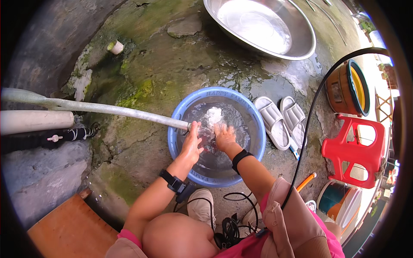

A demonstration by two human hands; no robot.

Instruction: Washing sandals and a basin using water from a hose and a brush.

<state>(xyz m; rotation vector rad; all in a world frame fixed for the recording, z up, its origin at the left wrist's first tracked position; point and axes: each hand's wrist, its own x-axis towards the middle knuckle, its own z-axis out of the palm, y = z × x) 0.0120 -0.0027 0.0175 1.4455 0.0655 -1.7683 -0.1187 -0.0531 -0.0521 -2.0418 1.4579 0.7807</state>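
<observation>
A round blue plastic basin (217, 183) with water in it stands on the wet ground before me. My left hand (191, 145) is over the basin's left side, its thumb side and fingers at the end of a pale reinforced hose (145, 114); whether the fingers are closed round the hose cannot be told. The hose comes in from the left and its end lies over the basin. My right hand (225, 138) is at the water near the middle of the basin, fingers spread and blurred, beside a bright, churned patch of water. Nothing is seen held in it.
A large metal basin (295, 53) stands beyond. To the right are grey slide sandals (274, 125), a brush handle, a red plastic stool (330, 148), a brown bucket (337, 87) and a paint bucket (335, 201). A black cable hangs at the right; more cable lies between my shoes.
</observation>
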